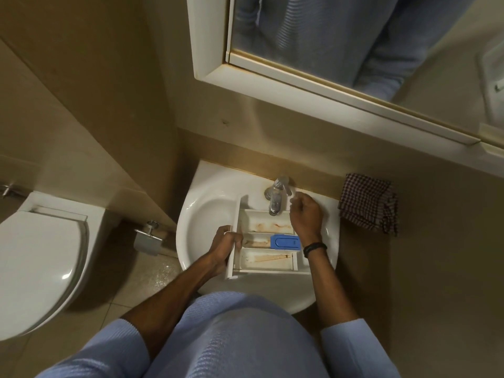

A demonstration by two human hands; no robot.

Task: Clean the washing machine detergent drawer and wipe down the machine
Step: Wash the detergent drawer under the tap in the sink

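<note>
Detergent drawer (268,242) in the sink (207,211), under the tap (276,196).
My left hand (225,246) grips its front panel; right hand (305,214) fingers curled above three brown-stained compartments, grip unclear.

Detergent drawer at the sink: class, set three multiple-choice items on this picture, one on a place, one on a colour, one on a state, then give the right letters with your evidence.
1. Where does the detergent drawer lie?
A. on the toilet lid
B. in the sink basin, under the tap
C. on the floor

2. What colour is the insert in the drawer's middle compartment?
A. blue
B. red
C. green

3. How do the drawer's compartments look?
A. spotless
B. filled with foam
C. streaked with brownish residue

Answers:
1 B: the drawer sits inside the white sink, with the tap above its far end.
2 A: the insert is plainly blue.
3 C: brownish streaks show along the compartment floors, while the left hand has its grip on the front panel and the right hand is near the tap.
</note>
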